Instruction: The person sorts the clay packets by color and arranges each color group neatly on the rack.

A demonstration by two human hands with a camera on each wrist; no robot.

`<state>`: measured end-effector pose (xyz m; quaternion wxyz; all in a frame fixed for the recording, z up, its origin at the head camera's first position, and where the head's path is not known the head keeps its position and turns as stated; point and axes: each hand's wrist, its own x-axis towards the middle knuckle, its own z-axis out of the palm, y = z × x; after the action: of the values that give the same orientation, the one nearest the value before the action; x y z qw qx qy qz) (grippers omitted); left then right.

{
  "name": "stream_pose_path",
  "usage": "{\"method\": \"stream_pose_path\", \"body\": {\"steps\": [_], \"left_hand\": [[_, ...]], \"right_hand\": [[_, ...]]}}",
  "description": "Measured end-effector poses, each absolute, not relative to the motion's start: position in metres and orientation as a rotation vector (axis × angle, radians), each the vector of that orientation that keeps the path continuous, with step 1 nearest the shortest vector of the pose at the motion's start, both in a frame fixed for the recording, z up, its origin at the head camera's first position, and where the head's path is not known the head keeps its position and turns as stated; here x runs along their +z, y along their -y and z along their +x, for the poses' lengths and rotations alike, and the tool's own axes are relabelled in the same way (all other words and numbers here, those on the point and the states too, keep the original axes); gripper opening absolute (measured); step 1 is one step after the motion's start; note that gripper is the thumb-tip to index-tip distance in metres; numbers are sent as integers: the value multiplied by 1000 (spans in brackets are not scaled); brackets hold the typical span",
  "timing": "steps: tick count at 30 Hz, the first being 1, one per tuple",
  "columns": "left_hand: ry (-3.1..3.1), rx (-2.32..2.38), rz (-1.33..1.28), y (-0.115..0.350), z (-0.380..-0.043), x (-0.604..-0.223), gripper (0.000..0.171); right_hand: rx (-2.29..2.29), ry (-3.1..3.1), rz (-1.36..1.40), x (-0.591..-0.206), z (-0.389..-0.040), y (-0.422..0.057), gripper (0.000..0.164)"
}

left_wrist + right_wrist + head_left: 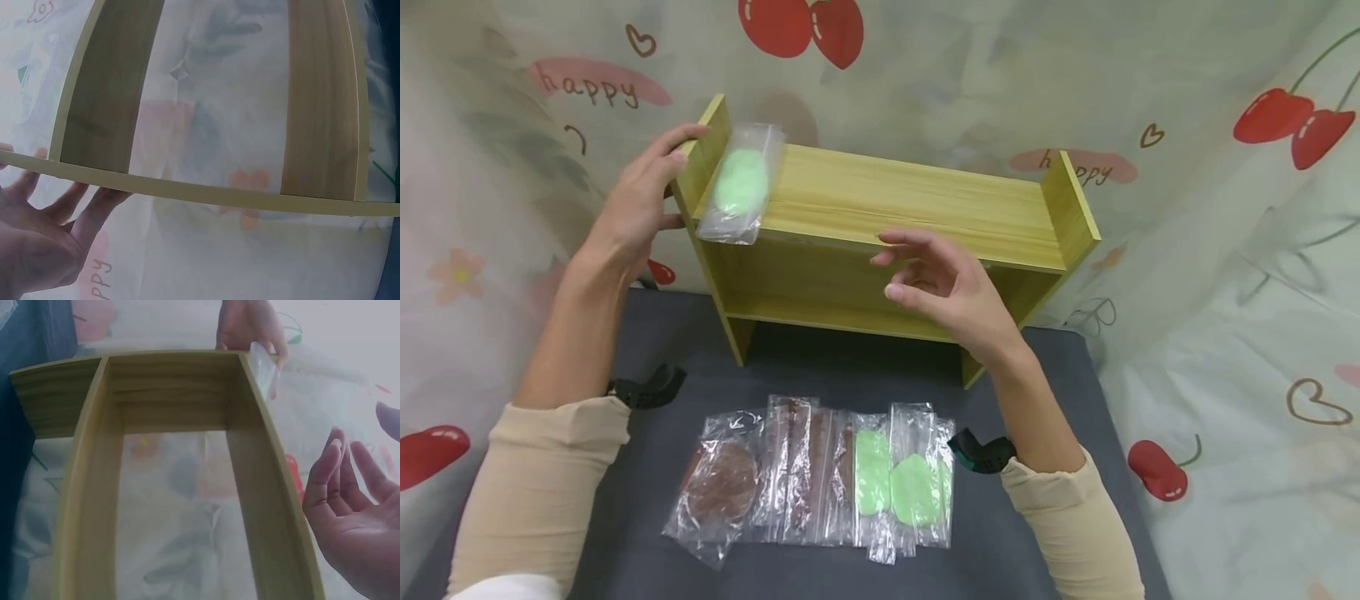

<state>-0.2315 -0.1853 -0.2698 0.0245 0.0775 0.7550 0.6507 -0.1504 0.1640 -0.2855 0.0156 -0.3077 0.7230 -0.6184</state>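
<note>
A clear bag holding a green disc (741, 183) was on the top board of a wooden shelf (917, 204), just inside its left end, in the upper left of the head view. The bag's long axis ran from lower left to upper right; whether it lay or leaned was unclear. The left hand (640, 183) was nearer, its fingers spread against the outside of that end panel, with the panel between hand and bag. The right hand (951, 287), near the centre, held nothing, thumb and fingers apart and loosely bent; the bag was up and left of it. Brown bags (722, 483) and green bags (917, 492) lay in a row, lower centre.
</note>
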Motion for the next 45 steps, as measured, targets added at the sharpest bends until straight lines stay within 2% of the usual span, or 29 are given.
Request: {"method": "stream_pose_path", "body": {"steps": [8, 26, 45], "left_hand": [[-2336, 2022, 246, 185, -233, -271, 44], [-2312, 2049, 236, 187, -231, -272, 42], [-2352, 2019, 244, 186, -233, -274, 43]], "right_hand": [[-1961, -2252, -874, -311, -135, -189, 47], [-2020, -2169, -667, -383, -102, -235, 51], [-1895, -2168, -421, -461, -61, -280, 49]]}}
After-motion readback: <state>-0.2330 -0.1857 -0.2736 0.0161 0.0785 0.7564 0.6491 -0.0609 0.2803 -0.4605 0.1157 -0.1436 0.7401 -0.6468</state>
